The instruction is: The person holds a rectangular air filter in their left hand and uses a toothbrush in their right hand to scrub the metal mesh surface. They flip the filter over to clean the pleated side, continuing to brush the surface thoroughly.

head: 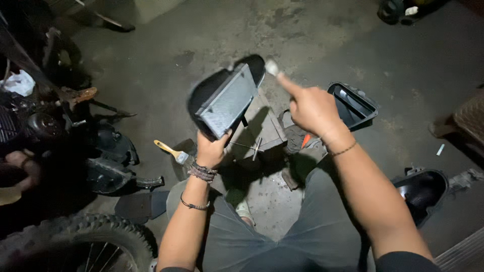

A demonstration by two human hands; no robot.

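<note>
The left hand (210, 150) was clamped on the lower edge of a black plastic panel with a grey ribbed metal face (227, 100), held tilted above the concrete floor (166, 60). The right hand (312, 108) pinched a small white pad (271, 67) just beside the panel's upper corner.

I see a silver-grey panel (228, 100) with a fine woven, ribbed pattern, backed by a black shell. The brush (173, 150) on the floor (201, 35) has a yellow handle and pale bristles. The floor is grey concrete with dark stains. My trousers (272, 236) are grey-green. Dark beaded bands (202, 172) circle my left wrist. The tray (353, 105) is black, and the tyre (75, 242) is black with knobby tread.
</note>
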